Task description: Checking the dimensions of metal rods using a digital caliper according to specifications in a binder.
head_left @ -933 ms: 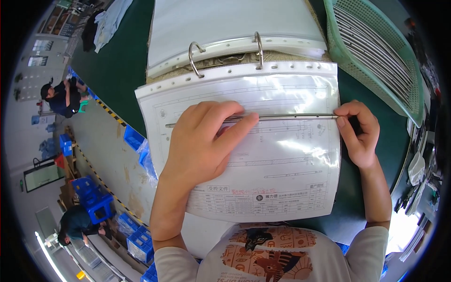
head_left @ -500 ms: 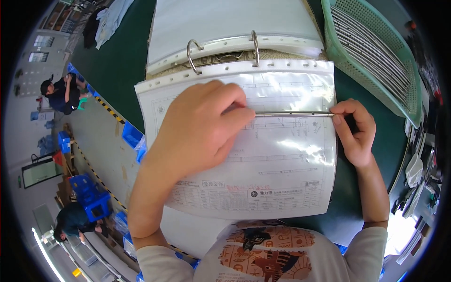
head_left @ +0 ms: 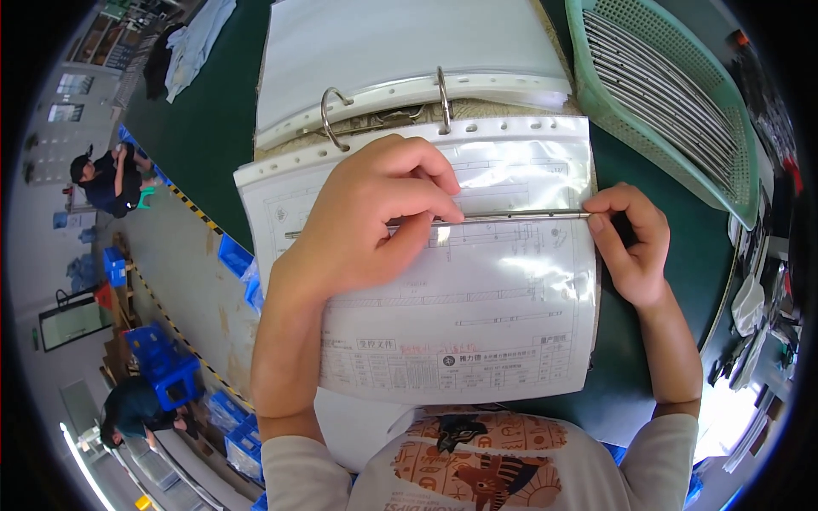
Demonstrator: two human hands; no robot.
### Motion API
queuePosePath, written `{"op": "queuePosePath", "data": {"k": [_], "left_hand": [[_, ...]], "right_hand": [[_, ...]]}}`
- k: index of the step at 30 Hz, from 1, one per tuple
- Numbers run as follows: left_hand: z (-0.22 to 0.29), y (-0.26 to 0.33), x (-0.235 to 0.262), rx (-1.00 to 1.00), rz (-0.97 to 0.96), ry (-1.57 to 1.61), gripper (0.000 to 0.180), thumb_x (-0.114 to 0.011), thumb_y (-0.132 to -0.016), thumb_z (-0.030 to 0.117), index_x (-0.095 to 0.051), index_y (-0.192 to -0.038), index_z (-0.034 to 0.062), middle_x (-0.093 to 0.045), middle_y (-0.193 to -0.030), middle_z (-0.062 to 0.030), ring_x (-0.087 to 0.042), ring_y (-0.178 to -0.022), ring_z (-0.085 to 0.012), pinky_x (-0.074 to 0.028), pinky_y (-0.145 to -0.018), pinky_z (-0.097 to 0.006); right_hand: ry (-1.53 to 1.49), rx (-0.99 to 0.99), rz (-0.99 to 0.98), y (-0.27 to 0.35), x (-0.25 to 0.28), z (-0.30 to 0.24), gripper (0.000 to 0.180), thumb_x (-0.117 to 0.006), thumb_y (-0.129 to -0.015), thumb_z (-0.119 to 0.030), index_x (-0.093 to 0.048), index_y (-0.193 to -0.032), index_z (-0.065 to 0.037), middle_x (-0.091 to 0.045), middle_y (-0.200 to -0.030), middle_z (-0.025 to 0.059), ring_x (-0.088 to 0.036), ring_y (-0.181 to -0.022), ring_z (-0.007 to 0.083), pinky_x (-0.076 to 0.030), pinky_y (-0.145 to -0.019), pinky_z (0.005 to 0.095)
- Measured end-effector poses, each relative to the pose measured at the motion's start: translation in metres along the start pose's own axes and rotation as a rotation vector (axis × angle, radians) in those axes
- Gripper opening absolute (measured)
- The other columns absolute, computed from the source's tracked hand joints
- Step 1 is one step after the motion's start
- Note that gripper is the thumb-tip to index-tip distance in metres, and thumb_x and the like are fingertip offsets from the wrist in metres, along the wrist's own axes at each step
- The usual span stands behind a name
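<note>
Left hand (head_left: 366, 226) sits mid-frame with fingers curled, fingertips (head_left: 450, 213) pressing a thin metal rod (head_left: 520, 216) flat onto the page, so it's closed down on the rod more than gripping it. Right hand (head_left: 630, 247) at centre right pinches the rod's other end between thumb and forefinger, fingers narrow. The rod lies level across the middle of the frame, right along a drawn line on the sheet.

Under it is a white drawing sheet in a clear plastic sleeve (head_left: 477, 341), with a boxed title block of small cells along its lower edge. It's filed in an open ring binder (head_left: 383, 94), two metal rings at top centre. Upper right there's a pale green plastic basket (head_left: 596, 77) full of more rods, all on a dark green table (head_left: 213, 136)
</note>
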State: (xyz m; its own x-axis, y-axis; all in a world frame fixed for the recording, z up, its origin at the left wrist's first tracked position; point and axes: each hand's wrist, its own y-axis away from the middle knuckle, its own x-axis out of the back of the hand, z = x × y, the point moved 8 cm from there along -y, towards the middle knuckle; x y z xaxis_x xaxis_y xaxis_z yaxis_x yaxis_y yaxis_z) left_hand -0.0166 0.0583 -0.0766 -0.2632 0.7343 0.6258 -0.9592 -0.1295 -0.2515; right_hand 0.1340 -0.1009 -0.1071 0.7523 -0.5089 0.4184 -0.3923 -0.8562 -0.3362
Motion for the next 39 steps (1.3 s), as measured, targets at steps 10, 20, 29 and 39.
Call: {"op": "queuePosePath", "data": {"k": [10, 20, 29, 39], "left_hand": [[-0.001, -0.001, -0.001, -0.039, 0.024, -0.036, 0.022, -0.052, -0.069, -0.009, -0.067, -0.078, 0.0050, -0.060, -0.089, -0.0056, -0.054, -0.076, -0.0177, -0.042, -0.062, -0.027], [0.000, -0.002, -0.003, -0.024, 0.020, -0.035, 0.022, -0.052, -0.069, -0.008, -0.067, -0.078, 0.0049, -0.060, -0.089, -0.0055, -0.054, -0.078, -0.0186, -0.043, -0.063, -0.028], [0.003, -0.001, -0.006, -0.052, -0.009, -0.045, 0.029, -0.054, -0.068, -0.006, -0.071, -0.089, 0.0056, -0.061, -0.094, -0.0064, -0.055, -0.080, -0.0197, -0.044, -0.066, -0.028], [0.008, -0.003, -0.009, -0.078, -0.005, -0.104, 0.025, -0.054, -0.071, -0.005, -0.070, -0.088, 0.0057, -0.061, -0.095, -0.0067, -0.054, -0.080, -0.0205, -0.044, -0.067, -0.030]], "right_hand": [[0.011, 0.013, -0.008, 0.000, -0.001, -0.001, 0.012, -0.058, -0.080, 0.007, -0.060, -0.091, 0.003, -0.055, -0.073, 0.0054, -0.049, -0.062, 0.0100, -0.040, -0.057, 0.0216], [-0.009, 0.003, -0.011, 0.001, 0.000, 0.000, 0.012, -0.058, -0.080, 0.008, -0.060, -0.091, 0.003, -0.055, -0.074, 0.0052, -0.049, -0.062, 0.0095, -0.040, -0.057, 0.0213], [0.002, 0.016, -0.014, 0.000, 0.000, -0.001, 0.012, -0.058, -0.079, 0.008, -0.061, -0.090, 0.004, -0.056, -0.074, 0.0057, -0.048, -0.061, 0.0097, -0.040, -0.057, 0.0220], [-0.013, 0.010, -0.013, 0.000, 0.000, -0.001, 0.012, -0.058, -0.079, 0.008, -0.060, -0.090, 0.004, -0.055, -0.074, 0.0057, -0.048, -0.061, 0.0098, -0.040, -0.056, 0.0220]]}}
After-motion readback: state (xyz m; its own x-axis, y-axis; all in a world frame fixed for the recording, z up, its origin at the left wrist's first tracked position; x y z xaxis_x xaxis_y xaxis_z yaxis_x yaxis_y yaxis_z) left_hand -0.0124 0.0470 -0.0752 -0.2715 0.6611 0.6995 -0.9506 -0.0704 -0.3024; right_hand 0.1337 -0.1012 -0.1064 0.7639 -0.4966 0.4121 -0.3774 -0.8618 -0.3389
